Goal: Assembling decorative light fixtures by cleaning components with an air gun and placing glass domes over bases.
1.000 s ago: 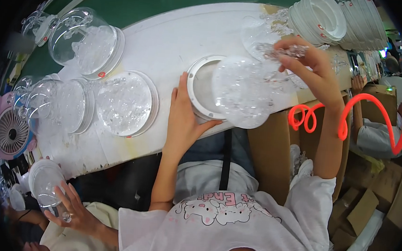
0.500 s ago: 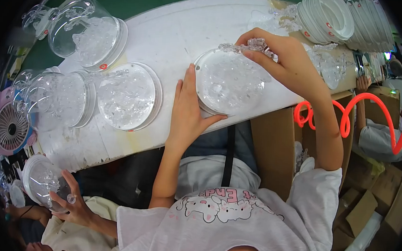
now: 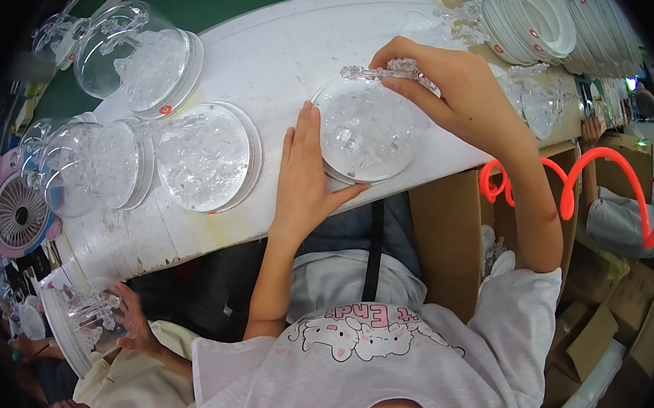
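On the white table in front of me lies a round white dish (image 3: 365, 142), its top covered with clear, crystal-like chips. My left hand (image 3: 304, 180) rests against the dish's left and near rim, fingers stretched and thumb apart. Over the far edge of the dish, my right hand (image 3: 460, 96) pinches a long, branched clear plastic piece (image 3: 363, 73). That piece lies nearly level, its left end sticking out past my fingers. My grip hides its right part, and I cannot tell whether it touches the dish.
Left on the table are another chip-covered dish (image 3: 202, 161) and clear domes (image 3: 95, 55). A co-worker's hand (image 3: 133, 319) holds a domed piece (image 3: 80, 319). White round bases (image 3: 494, 34), loose clear pieces (image 3: 539, 105), a red coiled hose (image 3: 571, 183) and a cardboard box (image 3: 447, 227) are right.
My right hand has moved a little left with the clear piece, which now shows more of its length. My left hand stays at the rim. The co-worker's domed piece has turned.
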A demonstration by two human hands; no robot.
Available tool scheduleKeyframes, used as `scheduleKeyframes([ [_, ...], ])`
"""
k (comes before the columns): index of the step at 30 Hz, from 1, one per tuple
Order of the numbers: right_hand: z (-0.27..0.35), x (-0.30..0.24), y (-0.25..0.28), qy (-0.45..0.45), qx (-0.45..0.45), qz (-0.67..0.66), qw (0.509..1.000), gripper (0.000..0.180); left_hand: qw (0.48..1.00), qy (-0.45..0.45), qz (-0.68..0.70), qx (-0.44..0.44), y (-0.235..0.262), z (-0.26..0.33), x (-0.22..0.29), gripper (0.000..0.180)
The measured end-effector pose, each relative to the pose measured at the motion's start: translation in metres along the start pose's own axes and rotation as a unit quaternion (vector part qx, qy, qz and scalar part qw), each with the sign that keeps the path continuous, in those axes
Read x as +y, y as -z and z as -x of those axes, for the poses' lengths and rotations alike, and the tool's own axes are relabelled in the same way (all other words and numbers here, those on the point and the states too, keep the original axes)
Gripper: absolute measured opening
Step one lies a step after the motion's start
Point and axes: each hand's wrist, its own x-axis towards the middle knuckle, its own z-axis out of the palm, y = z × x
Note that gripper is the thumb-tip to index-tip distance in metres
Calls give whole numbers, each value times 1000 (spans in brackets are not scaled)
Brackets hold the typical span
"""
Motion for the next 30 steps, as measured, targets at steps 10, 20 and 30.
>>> scheduleKeyframes([
  [10, 3, -4, 2, -39, -31, -3, 999, 16, 1000, 0, -2, -6, 0, 0, 0, 114],
  [20, 1, 0, 3, 1, -46, -7, 999, 19, 1000, -11, -10, 2, -1, 0, 0, 110],
  [30, 6, 12, -2, -43, -57, -31, 997, 20, 1000, -7, -27, -6, 1, -4, 4, 109],
])
